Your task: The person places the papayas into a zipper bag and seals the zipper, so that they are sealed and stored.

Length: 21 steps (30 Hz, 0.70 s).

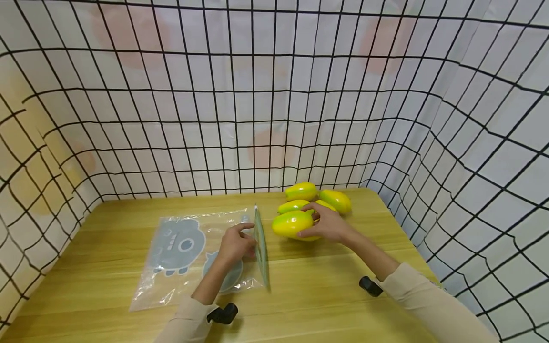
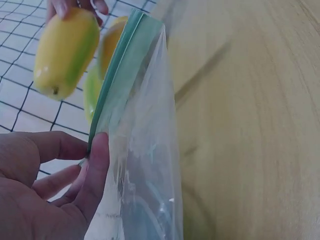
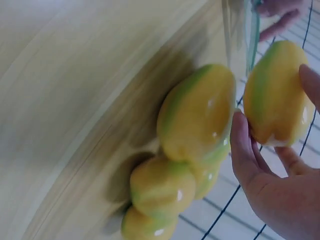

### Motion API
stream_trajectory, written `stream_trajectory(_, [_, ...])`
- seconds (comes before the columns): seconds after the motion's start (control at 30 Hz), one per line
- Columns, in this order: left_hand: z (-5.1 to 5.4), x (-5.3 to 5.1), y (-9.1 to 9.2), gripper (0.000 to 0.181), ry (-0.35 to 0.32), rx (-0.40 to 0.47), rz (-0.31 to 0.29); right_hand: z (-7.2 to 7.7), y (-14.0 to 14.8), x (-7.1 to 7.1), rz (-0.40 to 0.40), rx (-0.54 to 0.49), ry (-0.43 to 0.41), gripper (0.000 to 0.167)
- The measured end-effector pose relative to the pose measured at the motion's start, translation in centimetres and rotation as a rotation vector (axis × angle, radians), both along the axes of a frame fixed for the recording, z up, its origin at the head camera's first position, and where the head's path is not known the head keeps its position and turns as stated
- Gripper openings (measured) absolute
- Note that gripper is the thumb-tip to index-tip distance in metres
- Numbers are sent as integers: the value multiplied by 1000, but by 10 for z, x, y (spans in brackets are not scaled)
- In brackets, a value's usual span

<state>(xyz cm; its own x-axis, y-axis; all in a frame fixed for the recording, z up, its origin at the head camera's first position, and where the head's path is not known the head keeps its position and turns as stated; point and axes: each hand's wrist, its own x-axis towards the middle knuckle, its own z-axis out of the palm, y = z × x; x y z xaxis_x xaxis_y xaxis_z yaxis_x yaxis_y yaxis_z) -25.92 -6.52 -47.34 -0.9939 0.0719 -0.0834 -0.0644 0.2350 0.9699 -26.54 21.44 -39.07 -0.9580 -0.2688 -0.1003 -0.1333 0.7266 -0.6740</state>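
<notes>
A clear zip bag [image 1: 141,290] with grey cartoon prints lies on the table, its green zip edge [image 2: 116,75] raised on the right side. My left hand [image 1: 235,244] pinches that edge between thumb and fingers. In my right hand [image 1: 329,225] is a yellow-green papaya [image 1: 291,223], gripped at one end by fingers and thumb. The right wrist view shows this papaya [image 3: 277,95] held off the table, apart from the bag. Several more papayas sit behind it, among them a rear one [image 1: 301,191] and a right one [image 1: 336,201]; the nearer ones are partly hidden.
The wooden table [image 1: 317,305] ends at a black wire grid [image 1: 253,121] on the back and sides, with pale sheeting behind it. Black camera mounts are worn on the left wrist [image 1: 223,313] and the right wrist [image 1: 371,286].
</notes>
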Motion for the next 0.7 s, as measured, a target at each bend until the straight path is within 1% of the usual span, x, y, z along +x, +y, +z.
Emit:
stream_trajectory(0.1, [3, 0, -2, 55, -41, 60, 14, -3, -13, -1, -15, 15, 12, 78])
stream_trajectory(0.23, [7, 1, -5, 55, -52, 97, 20, -9, -26, -3, -28, 14, 15, 79])
stream_trajectory(0.4, [8, 2, -9, 53, -52, 109, 16, -13, -40, -6, -36, -4, 20, 78])
stream_trajectory(0.5, [9, 1, -12, 52, -56, 114, 18, -15, -48, -6, -25, 7, 35, 78])
stream_trajectory(0.6, [12, 2, -14, 52, -59, 110, 16, -17, -53, -6, -13, 12, 50, 77])
stream_trajectory(0.7, [15, 2, -15, 53, -73, 109, 14, -20, -56, -6, -14, 10, 46, 76])
